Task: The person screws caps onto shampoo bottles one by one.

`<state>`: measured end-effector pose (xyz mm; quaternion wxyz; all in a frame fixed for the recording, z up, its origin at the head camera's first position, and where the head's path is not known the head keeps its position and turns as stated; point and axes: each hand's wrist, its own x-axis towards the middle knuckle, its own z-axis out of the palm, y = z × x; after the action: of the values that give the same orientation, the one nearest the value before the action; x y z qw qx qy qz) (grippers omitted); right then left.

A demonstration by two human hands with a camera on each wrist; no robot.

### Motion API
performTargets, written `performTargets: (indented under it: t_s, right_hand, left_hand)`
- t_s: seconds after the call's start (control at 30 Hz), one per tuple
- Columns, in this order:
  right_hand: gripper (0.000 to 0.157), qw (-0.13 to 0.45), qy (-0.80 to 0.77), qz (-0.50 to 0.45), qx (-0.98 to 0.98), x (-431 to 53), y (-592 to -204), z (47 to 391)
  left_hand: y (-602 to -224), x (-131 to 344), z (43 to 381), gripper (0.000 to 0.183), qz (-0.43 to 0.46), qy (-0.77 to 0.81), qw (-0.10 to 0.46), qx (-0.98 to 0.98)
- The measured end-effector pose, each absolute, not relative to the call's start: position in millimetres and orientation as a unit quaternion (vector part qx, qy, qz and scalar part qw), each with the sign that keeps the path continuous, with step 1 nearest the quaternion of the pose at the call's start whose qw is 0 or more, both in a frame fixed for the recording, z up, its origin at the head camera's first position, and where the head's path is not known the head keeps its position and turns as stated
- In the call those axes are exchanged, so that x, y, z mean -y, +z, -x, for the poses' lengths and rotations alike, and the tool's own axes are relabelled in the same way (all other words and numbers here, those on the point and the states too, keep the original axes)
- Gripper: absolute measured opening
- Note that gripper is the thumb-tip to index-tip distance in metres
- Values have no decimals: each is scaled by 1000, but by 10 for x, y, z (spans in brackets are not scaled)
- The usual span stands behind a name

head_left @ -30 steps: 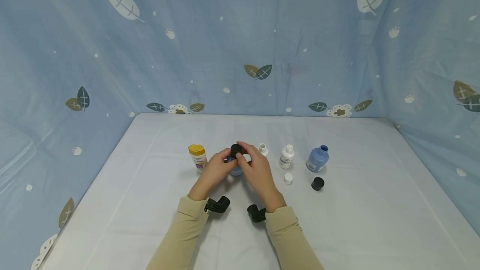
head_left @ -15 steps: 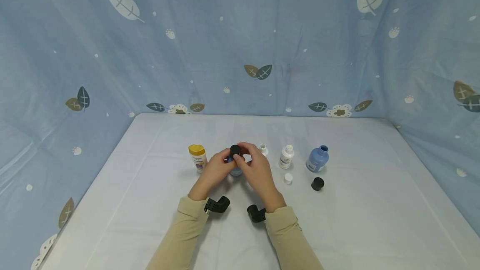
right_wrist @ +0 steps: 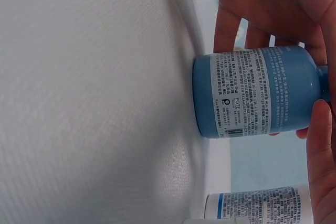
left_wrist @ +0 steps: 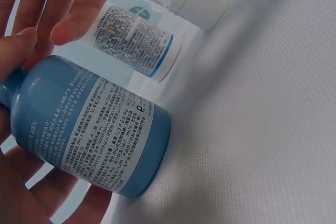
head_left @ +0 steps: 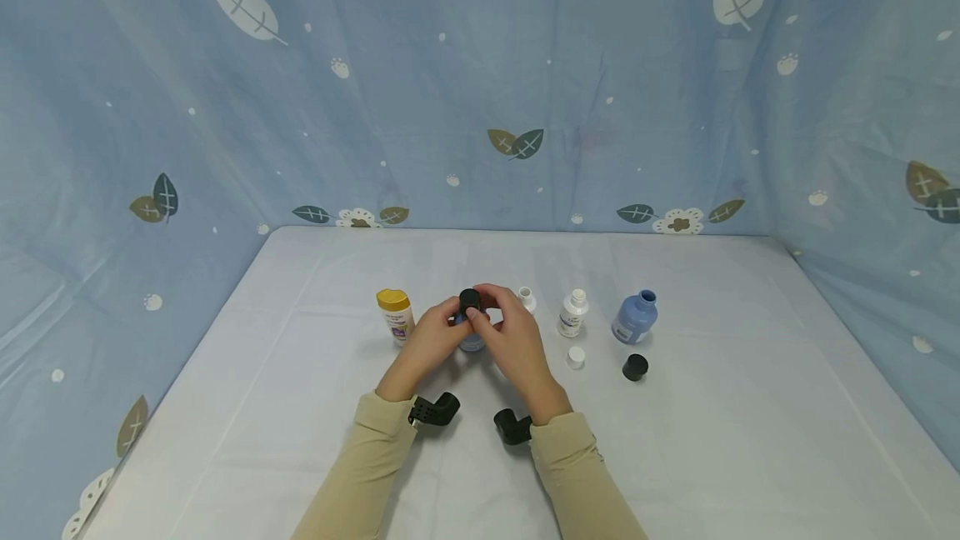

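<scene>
A blue bottle [head_left: 471, 342] with a printed white label [left_wrist: 100, 135] stands upright on the table between both hands. My left hand [head_left: 430, 347] holds it from the left, its fingers reaching behind the body. On the bottle's top is a black cap [head_left: 469, 298], which my right hand [head_left: 521, 342] pinches between thumb and fingers. In the right wrist view the blue bottle [right_wrist: 252, 93] has its base on the white cloth; the cap lies out of that view.
Left of the hands is a white bottle with a yellow cap [head_left: 394, 315]. To the right stand two uncapped white bottles [head_left: 572, 315] and an uncapped blue bottle [head_left: 635, 317]. A white cap [head_left: 576, 357] and a loose black cap [head_left: 635, 367] lie before them.
The black cap and my right thumb have shifted slightly left over the bottle. My left hand and the other bottles have stayed in place.
</scene>
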<state>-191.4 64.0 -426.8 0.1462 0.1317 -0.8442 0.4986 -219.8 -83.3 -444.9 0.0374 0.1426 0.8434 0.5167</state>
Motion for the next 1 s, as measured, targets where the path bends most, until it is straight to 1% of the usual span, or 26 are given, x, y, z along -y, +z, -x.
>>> performTargets:
  t_s: [0.23,0.47,0.87,1.0]
  right_hand:
    - [35,150,502,-136,841,-642,-4271,1910]
    - [41,145,488,-145,848,-648,-4274,1913]
    - [36,143,487,-151,848,-650,-4257,1897]
    - [35,142,488,-148,849,-649,-4243,1890]
  left_hand:
    - [-4458,837,2203,27,-141,514,31,-845]
    - [-4462,831,2206,26,-138,513,35,-846]
    - [-4467,836,2210,25,-143,507,31,-849]
    - [-4469,837,2209,27,-146,507,28,-849]
